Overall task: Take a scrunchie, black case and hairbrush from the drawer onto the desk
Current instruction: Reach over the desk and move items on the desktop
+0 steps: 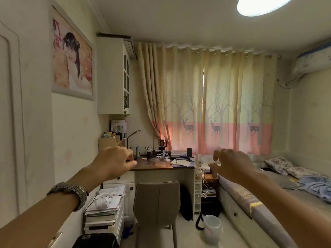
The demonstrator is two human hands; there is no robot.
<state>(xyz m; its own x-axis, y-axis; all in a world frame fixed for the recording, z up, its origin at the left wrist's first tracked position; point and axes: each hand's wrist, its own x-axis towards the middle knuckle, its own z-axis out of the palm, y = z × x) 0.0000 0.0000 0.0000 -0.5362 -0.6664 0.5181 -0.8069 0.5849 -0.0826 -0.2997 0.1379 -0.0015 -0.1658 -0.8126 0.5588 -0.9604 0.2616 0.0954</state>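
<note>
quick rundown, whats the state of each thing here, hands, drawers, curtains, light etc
left hand: empty, fingers curled, held out in the air
right hand: empty, fingers curled, held out in the air
desk drawers: shut
wall cabinet: door shut
curtains: drawn, thin gap in the middle
ceiling light: on
chair: pushed up to the desk

head: one wide-angle view, worn on the person's head | faces forward across the room, tilted slightly down | surface (154,165) and curtain (206,97) far ahead | both forearms reach in from the bottom corners, near the lens | no second view
</note>
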